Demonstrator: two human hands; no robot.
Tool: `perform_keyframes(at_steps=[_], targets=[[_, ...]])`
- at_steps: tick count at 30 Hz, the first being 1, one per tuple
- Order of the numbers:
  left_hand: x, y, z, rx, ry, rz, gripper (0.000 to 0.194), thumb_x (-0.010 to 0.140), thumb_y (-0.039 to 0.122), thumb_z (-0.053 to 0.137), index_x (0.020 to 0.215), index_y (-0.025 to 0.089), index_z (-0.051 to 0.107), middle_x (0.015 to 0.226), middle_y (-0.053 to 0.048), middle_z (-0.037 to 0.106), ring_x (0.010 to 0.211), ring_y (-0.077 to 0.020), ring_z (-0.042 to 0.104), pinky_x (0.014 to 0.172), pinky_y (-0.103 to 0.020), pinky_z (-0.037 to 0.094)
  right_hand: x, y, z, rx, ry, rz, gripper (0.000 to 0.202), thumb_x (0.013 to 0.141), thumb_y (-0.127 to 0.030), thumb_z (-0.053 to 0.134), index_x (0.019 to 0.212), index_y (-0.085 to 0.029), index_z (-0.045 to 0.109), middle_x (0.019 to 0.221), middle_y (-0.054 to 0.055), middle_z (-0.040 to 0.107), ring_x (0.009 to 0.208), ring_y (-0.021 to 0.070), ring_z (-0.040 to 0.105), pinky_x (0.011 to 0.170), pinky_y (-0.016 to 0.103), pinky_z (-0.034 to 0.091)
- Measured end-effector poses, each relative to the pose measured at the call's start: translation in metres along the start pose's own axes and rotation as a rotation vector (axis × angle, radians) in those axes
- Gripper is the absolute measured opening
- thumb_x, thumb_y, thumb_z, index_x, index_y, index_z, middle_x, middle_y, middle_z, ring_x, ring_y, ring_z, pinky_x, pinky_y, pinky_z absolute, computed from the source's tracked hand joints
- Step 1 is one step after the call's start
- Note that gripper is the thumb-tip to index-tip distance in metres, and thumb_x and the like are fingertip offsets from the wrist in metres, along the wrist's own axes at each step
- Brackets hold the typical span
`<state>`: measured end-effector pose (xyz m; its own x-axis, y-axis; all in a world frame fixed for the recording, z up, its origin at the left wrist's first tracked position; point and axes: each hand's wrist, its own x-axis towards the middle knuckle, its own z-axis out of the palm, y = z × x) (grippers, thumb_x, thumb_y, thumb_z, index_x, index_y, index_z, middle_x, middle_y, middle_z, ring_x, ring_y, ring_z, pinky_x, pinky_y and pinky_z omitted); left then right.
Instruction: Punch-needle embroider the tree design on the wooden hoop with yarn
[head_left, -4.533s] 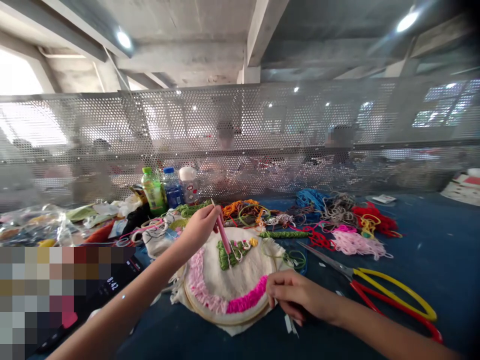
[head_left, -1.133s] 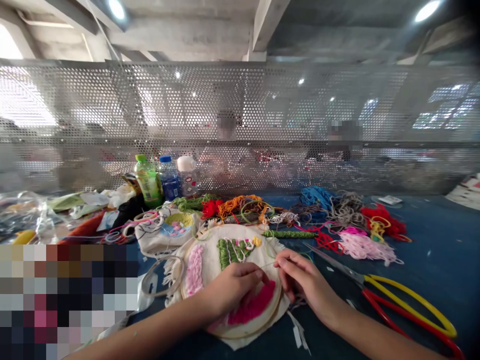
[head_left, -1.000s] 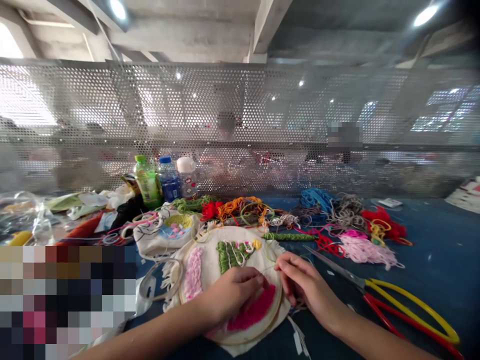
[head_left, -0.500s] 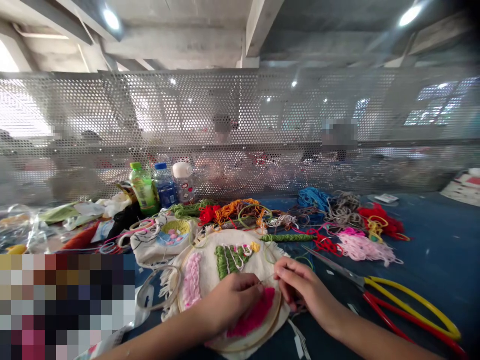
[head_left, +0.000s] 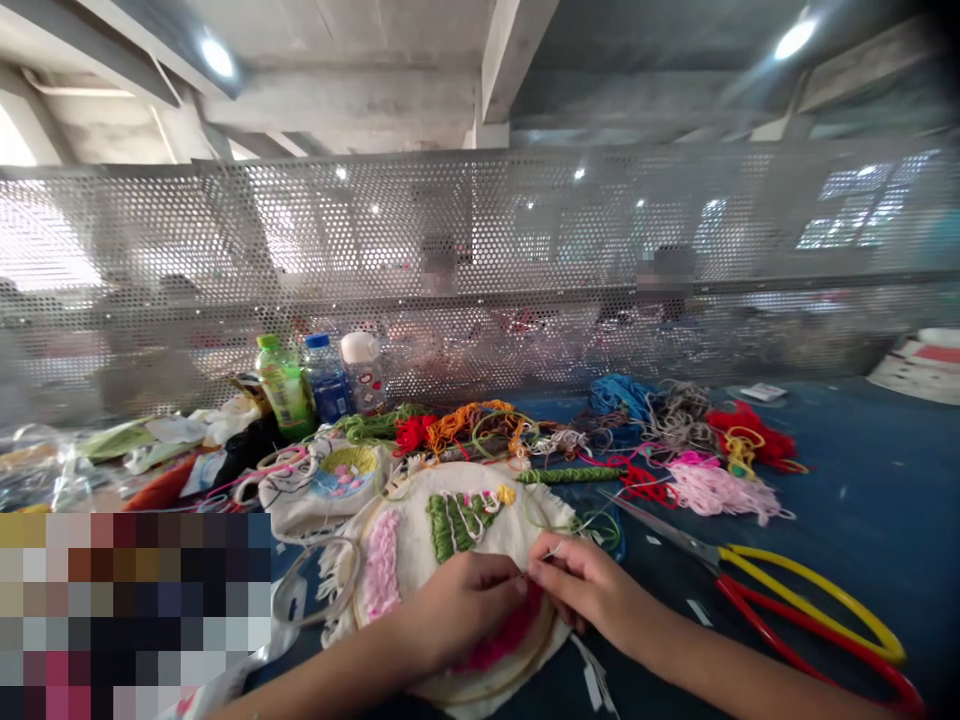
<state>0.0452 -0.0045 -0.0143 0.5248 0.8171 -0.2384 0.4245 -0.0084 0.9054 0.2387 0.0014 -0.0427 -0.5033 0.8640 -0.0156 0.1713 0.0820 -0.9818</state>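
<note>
1. Perforated grey metal screen (head_left: 360, 270) stands across the far side of your workspace.
2. Blue bench (head_left: 847, 465) carries everything in front of you.
3. Round embroidery piece of cream cloth in a wooden hoop (head_left: 409, 540) lies on the bench straight ahead of you, beneath your hands. It bears a green triangle with pale lines, a pale pink band at left and a magenta patch, partly covered by your left hand.
4. Large metal scissors with one yellow and one red handle (head_left: 722, 558) lie to your right; blades point toward the cloth, handles toward you.
5. Left hand (head_left: 480, 605): over the lower part of the cloth, fingers bent and drawn together. You may have something between the tips; cannot tell.
6. Right hand (head_left: 576, 588): at the cloth's right edge, thumb and fingers pinched on a thin pale strand (head_left: 553, 551), too fine to tell thread from needle. Your two sets of fingertips sit just beside each other.
7. Green-capped plastic bottle (head_left: 287, 390), blue-capped plastic bottle (head_left: 328, 388) and white-lidded clear bottle (head_left: 363, 372) stand upright before the screen.
8. Pale pink yarn bundle (head_left: 724, 490) lies beyond the scissors.
9. Green yarn-wrapped rod (head_left: 570, 475) lies at the cloth's far right edge.
</note>
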Motion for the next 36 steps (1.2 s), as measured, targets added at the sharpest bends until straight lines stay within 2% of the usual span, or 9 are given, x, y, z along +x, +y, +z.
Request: perform_keyframes(at_steps=[5, 8, 12, 19, 22, 25, 28, 31, 36], targets=[[0.003, -0.006, 0.000, -0.059, -0.012, -0.014, 0.031, 0.086, 0.047, 0.049, 0.073, 0.018, 0.052, 0.053, 0.006, 0.045, 0.046, -0.0089, 0.035, 0.047, -0.024, 0.025, -0.002, -0.007, 0.002, 0.012, 0.064, 0.002, 0.044, 0.088, -0.062, 0.048, 0.078, -0.020, 0.051, 0.052, -0.005, 0.047, 0.044, 0.0089, 0.042, 0.045, 0.021, 0.032], [0.002, -0.005, -0.001, -0.088, -0.014, -0.015, 0.031, 0.085, 0.047, 0.048, 0.074, 0.019, 0.051, 0.051, 0.007, 0.043, 0.043, -0.0086, 0.034, 0.043, -0.024, 0.024, -0.003, -0.010, -0.007, 0.156, 0.043, 0.070, 0.053, 0.087, -0.069, 0.039, 0.075, -0.019, 0.050, 0.050, -0.004, 0.049, 0.041, 0.0092, 0.043, 0.043, 0.021, 0.033], [-0.002, -0.001, -0.002, -0.089, -0.018, 0.006, 0.032, 0.086, 0.046, 0.048, 0.068, 0.019, 0.047, 0.051, 0.007, 0.041, 0.042, -0.0083, 0.033, 0.042, -0.024, 0.023, -0.001, -0.007, -0.018, 0.344, 0.140, 0.090, 0.046, 0.087, -0.062, 0.046, 0.070, -0.020, 0.046, 0.044, -0.008, 0.039, 0.035, 0.0075, 0.035, 0.038, 0.020, 0.028], [-0.006, 0.000, -0.002, -0.067, -0.035, 0.019, 0.030, 0.087, 0.042, 0.049, 0.069, 0.019, 0.048, 0.051, 0.007, 0.043, 0.041, -0.0074, 0.033, 0.044, -0.024, 0.023, -0.004, -0.009, -0.002, 0.047, 0.050, 0.025, 0.048, 0.081, -0.066, 0.055, 0.068, -0.020, 0.047, 0.041, -0.010, 0.032, 0.034, 0.0053, 0.026, 0.037, 0.021, 0.018], [-0.006, -0.002, -0.002, -0.058, -0.034, 0.011, 0.030, 0.088, 0.044, 0.049, 0.072, 0.018, 0.051, 0.052, 0.007, 0.042, 0.040, -0.0077, 0.034, 0.043, -0.024, 0.025, -0.003, -0.012, -0.015, 0.051, -0.043, 0.114, 0.054, 0.080, -0.072, 0.050, 0.068, -0.020, 0.048, 0.038, -0.010, 0.034, 0.030, 0.0044, 0.021, 0.034, 0.022, 0.012], [-0.006, -0.003, -0.002, -0.049, -0.034, 0.001, 0.032, 0.087, 0.048, 0.049, 0.077, 0.018, 0.056, 0.051, 0.007, 0.040, 0.040, -0.0084, 0.035, 0.039, -0.022, 0.024, 0.001, -0.010, -0.039, 0.222, -0.047, 0.204, 0.056, 0.086, -0.070, 0.039, 0.068, -0.019, 0.048, 0.038, -0.010, 0.034, 0.029, 0.0033, 0.017, 0.034, 0.020, 0.009], [-0.006, -0.003, -0.002, -0.042, -0.031, -0.002, 0.034, 0.087, 0.050, 0.049, 0.080, 0.018, 0.057, 0.051, 0.008, 0.039, 0.039, -0.0082, 0.035, 0.037, -0.021, 0.024, 0.004, -0.007, -0.050, 0.354, -0.018, 0.237, 0.047, 0.085, -0.059, 0.052, 0.063, -0.018, 0.044, 0.038, -0.011, 0.031, 0.031, 0.0022, 0.017, 0.035, 0.018, 0.013], [-0.005, -0.004, -0.003, -0.034, -0.032, 0.005, 0.033, 0.088, 0.048, 0.048, 0.080, 0.017, 0.059, 0.051, 0.008, 0.039, 0.037, -0.0073, 0.034, 0.038, -0.021, 0.024, 0.003, -0.006, -0.040, 0.336, -0.056, 0.234, 0.043, 0.081, -0.055, 0.060, 0.065, -0.018, 0.045, 0.038, -0.011, 0.035, 0.029, 0.0024, 0.020, 0.033, 0.017, 0.015], [-0.005, -0.004, -0.004, -0.022, -0.047, 0.020, 0.033, 0.089, 0.044, 0.049, 0.080, 0.015, 0.062, 0.052, 0.006, 0.043, 0.041, -0.0073, 0.037, 0.041, -0.022, 0.027, 0.000, -0.009, -0.018, 0.218, -0.096, 0.225, 0.047, 0.077, -0.064, 0.060, 0.068, -0.020, 0.046, 0.035, -0.012, 0.035, 0.026, 0.0034, 0.022, 0.030, 0.017, 0.021]])
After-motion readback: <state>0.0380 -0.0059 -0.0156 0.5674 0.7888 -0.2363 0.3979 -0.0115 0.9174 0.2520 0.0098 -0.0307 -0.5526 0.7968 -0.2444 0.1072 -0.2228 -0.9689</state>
